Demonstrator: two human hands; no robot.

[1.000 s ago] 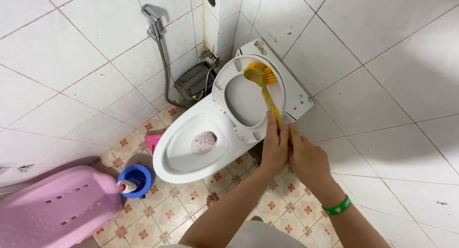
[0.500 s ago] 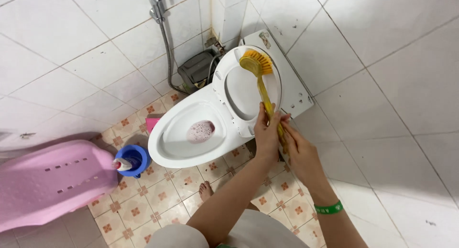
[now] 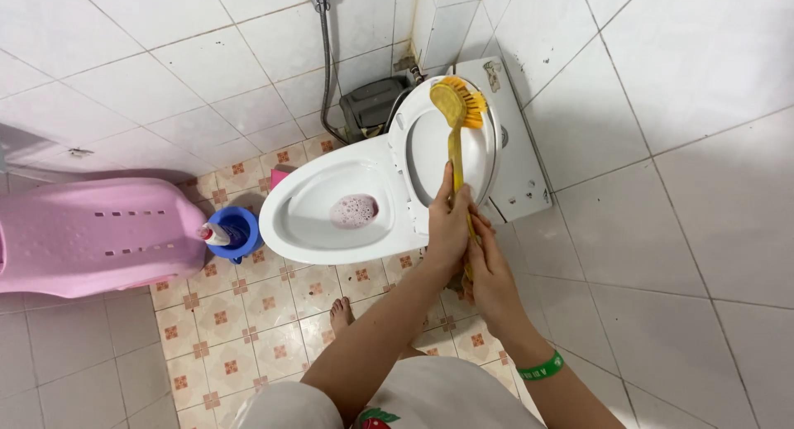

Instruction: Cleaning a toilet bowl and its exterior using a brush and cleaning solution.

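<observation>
A yellow long-handled brush (image 3: 456,139) presses its bristles against the top of the raised white toilet seat (image 3: 430,160). My left hand (image 3: 447,222) grips the handle higher up. My right hand (image 3: 488,272), with a green band on its wrist, holds the handle's lower end just behind the left. The white toilet bowl (image 3: 298,222) lies open to the left of the seat, with pink foamy water (image 3: 354,210) in it. The white tank (image 3: 517,148) stands behind the seat.
A pink plastic tub (image 3: 91,234) lies at the left. A blue cup with a bottle (image 3: 227,230) stands beside the bowl. A spray hose (image 3: 327,57) hangs on the tiled wall above a grey bin (image 3: 372,106). My bare foot (image 3: 341,313) rests on the patterned floor.
The view has swung so the toilet sits higher and more central. Both hands have stayed on the brush handle, and the brush head has stayed at the top of the seat.
</observation>
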